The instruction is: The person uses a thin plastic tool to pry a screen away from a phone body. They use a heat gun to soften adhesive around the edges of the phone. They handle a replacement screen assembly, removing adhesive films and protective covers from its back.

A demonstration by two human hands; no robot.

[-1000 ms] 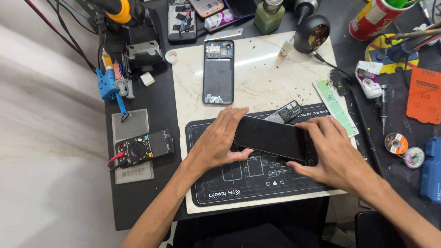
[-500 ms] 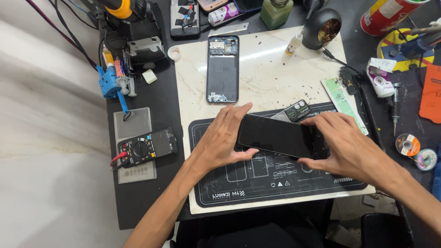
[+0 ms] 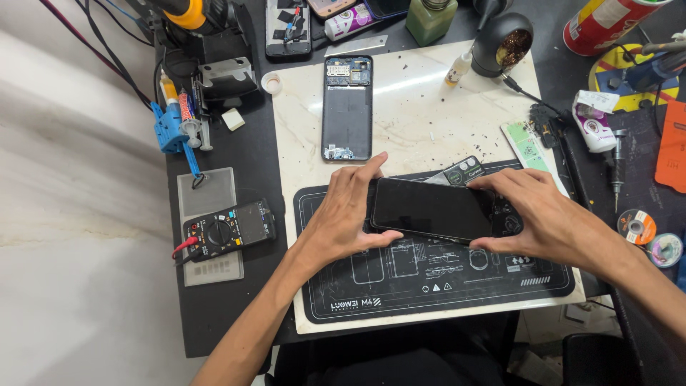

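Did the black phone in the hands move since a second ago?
No. The black phone keeps its place on the black mat, held at both ends.

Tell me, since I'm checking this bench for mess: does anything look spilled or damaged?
Yes: small dark specks lie scattered across the pale marble slab, and the black phone with its back cover off shows bare circuitry.

Work surface: a dark bench top (image 3: 236, 314) carrying a pale marble-pattern slab (image 3: 414, 107) — light glares off its upper part. Left of the bench, a light veined floor (image 3: 78, 214); a dark chair seat (image 3: 400, 361) stands below the front edge
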